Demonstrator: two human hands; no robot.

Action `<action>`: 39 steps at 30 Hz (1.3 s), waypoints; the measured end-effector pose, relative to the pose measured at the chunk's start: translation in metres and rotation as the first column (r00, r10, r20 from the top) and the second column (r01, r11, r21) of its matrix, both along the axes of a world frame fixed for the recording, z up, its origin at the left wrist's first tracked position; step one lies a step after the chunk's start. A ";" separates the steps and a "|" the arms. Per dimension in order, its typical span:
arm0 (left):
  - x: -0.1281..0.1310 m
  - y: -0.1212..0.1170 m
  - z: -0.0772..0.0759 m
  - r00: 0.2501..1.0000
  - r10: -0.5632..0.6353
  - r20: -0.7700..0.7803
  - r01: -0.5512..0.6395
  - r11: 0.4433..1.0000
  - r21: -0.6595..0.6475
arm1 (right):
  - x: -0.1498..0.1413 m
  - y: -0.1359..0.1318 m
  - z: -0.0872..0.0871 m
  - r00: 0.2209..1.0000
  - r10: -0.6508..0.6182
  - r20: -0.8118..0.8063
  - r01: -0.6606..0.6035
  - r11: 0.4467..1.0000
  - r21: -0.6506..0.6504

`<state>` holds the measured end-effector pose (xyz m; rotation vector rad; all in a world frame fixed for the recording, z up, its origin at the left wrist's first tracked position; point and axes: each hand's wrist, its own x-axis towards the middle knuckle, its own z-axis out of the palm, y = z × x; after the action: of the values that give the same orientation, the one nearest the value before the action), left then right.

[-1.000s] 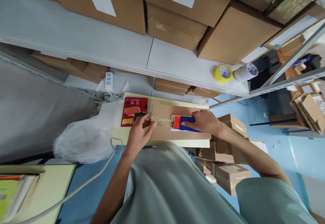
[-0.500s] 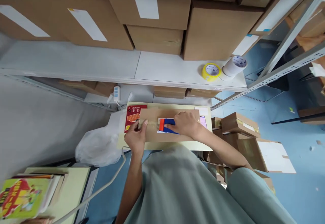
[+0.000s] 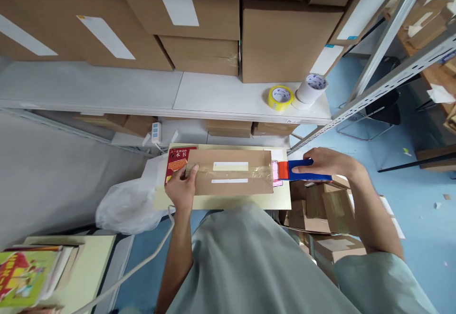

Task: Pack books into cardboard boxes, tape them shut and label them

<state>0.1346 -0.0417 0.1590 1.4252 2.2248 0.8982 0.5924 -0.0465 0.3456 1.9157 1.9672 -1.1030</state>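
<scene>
In the head view, the left hand (image 3: 182, 188) is clamped on the left end of a long cardboard box (image 3: 231, 188), its thumb lying over the top. The right hand (image 3: 326, 162) is closed around a blue-and-orange tape dispenser (image 3: 301, 177), just beyond the right end of the box. The box lies flat on a pale yellow worktop (image 3: 213, 202) – clear tape (image 3: 260, 172) runs along its top, between 2 white labels (image 3: 231, 166). A pink item (image 3: 275, 174) shows between the box and the dispenser. At the left, a red book (image 3: 177, 155) is partly hidden behind the box and the hand. On the grey shelf (image 3: 142, 88) stand 2 rolls – a yellow roll (image 3: 274, 102) and, beside it, a white roll (image 3: 307, 91).
</scene>
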 end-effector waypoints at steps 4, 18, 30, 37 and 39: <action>0.001 0.000 -0.001 1.000 0.016 -0.002 -0.016 1.000 -0.004 | 0.012 0.005 -0.015 0.992 0.011 -0.126 -0.034 0.982 -0.184; -0.006 -0.001 0.001 0.998 0.045 0.053 -0.046 0.999 0.023 | 0.007 -0.001 -0.057 0.999 -0.047 -0.014 0.045 0.989 -0.139; -0.012 -0.001 0.002 0.999 -0.008 -0.050 0.009 1.000 0.022 | -0.041 -0.016 -0.076 0.944 -0.001 0.329 0.008 1.000 -0.018; -0.021 0.005 -0.003 0.998 -0.020 -0.060 0.021 1.000 0.009 | -0.083 -0.034 -0.065 0.854 0.016 0.521 -0.089 0.989 0.115; -0.021 0.006 -0.001 0.999 -0.028 -0.042 0.028 1.000 0.000 | -0.095 -0.038 -0.080 0.830 0.017 0.558 -0.119 0.982 0.148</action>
<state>0.1135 -0.0359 0.1575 1.4849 2.2291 0.8672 0.4972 -0.0845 0.2659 1.9372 1.8110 -0.2883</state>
